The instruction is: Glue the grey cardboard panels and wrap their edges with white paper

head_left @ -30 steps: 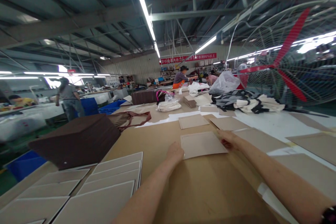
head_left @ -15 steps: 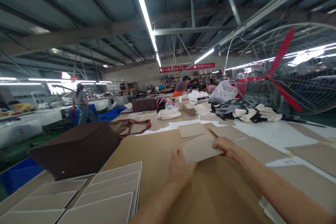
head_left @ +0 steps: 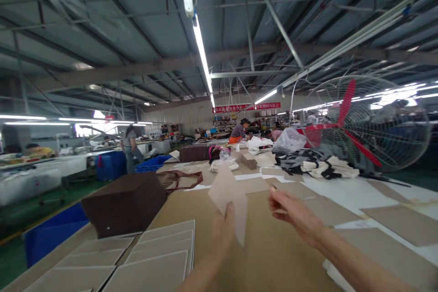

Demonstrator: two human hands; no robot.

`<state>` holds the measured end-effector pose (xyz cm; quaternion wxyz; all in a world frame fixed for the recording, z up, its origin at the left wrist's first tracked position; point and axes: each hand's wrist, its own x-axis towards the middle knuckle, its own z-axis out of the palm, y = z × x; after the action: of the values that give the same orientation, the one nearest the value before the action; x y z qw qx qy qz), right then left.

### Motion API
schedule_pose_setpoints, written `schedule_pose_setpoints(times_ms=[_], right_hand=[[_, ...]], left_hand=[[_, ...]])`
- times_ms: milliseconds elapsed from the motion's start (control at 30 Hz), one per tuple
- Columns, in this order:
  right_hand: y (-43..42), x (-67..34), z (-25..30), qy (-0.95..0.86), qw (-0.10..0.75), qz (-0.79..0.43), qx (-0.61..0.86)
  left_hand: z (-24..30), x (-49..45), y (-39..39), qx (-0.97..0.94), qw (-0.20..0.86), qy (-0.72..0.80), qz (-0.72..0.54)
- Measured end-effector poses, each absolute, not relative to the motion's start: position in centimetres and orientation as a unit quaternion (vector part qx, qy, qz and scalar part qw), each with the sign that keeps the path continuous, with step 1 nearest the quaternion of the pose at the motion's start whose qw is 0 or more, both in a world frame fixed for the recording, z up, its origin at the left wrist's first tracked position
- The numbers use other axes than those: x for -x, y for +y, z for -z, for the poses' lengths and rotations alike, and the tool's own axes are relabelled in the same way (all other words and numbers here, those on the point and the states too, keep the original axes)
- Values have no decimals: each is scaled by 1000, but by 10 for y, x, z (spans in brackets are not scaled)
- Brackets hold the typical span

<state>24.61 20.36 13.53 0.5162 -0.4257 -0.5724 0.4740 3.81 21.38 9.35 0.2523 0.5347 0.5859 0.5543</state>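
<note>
My left hand (head_left: 223,228) grips a beige flat panel (head_left: 227,189), raised and tilted above the brown table surface; motion blurs both. To the right of it, apart from the panel, is my right hand (head_left: 287,210), its thumb and fingers pinched together. A tiny dark tip shows at those fingers, too small to name. Below my right forearm lie larger beige sheets (head_left: 393,251). Overlapping beige panels with pale edges (head_left: 150,269) lie in rows left of my left hand.
A dark brown block-like stack (head_left: 126,203) stands at the left, near a brown strapped bag (head_left: 181,180). Dark and cream fabric (head_left: 328,166) is heaped at the back right before a red-bladed fan (head_left: 342,123). A co-worker (head_left: 237,132) is at the far end.
My right hand has come off the panel and moved away from it. My left hand has lifted and turned the panel more upright, slightly leftward. The camera view has tilted up.
</note>
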Motion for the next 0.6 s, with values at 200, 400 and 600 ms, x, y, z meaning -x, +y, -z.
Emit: schedule_pose_setpoints(times_ms=[200,400,600], right_hand=[[159,-266,-104,-549,551,-436,454],[136,-262,-96,-564,547,-383,486],[124,-260,-107,-528,612,-346,476]], left_hand=[[-88,-48,130,-389,490,464,-627],[-89,-86,93,-164,648,325,-669],[-78,-106,81,-201,635,308,-679]])
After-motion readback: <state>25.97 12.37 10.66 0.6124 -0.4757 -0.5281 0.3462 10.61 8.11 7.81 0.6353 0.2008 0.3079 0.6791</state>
